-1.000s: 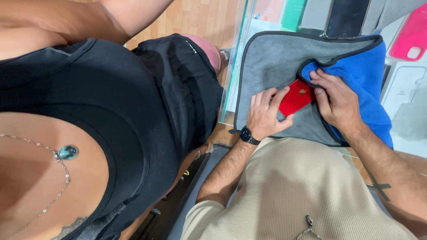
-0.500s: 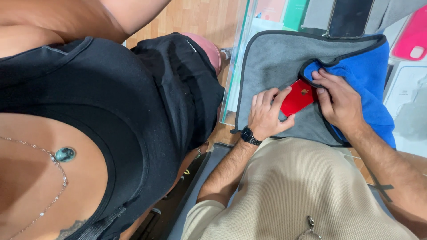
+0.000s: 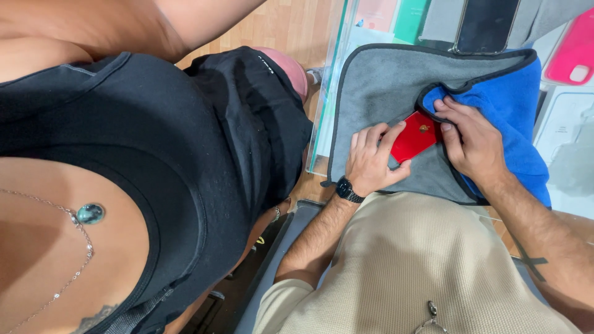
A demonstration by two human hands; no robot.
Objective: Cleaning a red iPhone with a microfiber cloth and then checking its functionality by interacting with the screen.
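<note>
A red phone [image 3: 416, 136] lies on a grey cloth [image 3: 383, 80] spread over a glass counter. My left hand [image 3: 371, 162], with a black watch on its wrist, grips the phone's lower left end between fingers and thumb. The cloth's blue side [image 3: 513, 117] is folded over from the right. My right hand [image 3: 473, 147] lies on that fold, pinching its dark edge against the right end of the phone. The phone's far end is hidden under the fold and my fingers.
A person in a black top [image 3: 185, 154] with a pendant necklace stands close on my left. A black phone [image 3: 486, 25], a pink case [image 3: 572, 55] and a white box [image 3: 563, 130] lie beyond the cloth. The counter's glass edge [image 3: 325, 124] runs beside a wooden floor [image 3: 278, 25].
</note>
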